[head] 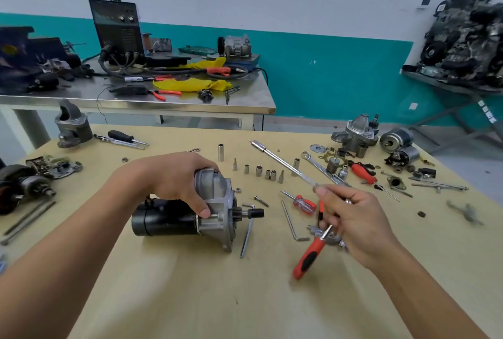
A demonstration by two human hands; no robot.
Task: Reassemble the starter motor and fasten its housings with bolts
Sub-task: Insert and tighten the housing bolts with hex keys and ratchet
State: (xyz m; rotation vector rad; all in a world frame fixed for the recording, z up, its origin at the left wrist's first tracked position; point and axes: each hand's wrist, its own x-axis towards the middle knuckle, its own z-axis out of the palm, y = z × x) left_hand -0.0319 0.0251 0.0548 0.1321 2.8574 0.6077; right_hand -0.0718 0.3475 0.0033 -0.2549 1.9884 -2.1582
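Starter motor [166,220] blk w/ silver nose; tool handle [308,258] red/blk.

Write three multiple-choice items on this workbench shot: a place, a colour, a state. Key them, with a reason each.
1. The row of small sockets stands: A) on the wooden table beyond the starter motor; B) on the floor; C) in a tray.
2. The starter motor's cylindrical body is: A) red; B) black; C) yellow.
3. The starter motor: A) stands on its pinion; B) hangs in both hands; C) lies on its side.
Key: 1 A, they stand past the motor. 2 B, only its nose housing is silver. 3 C, the left hand grips it on the table; the right hand pinches an extension bar.
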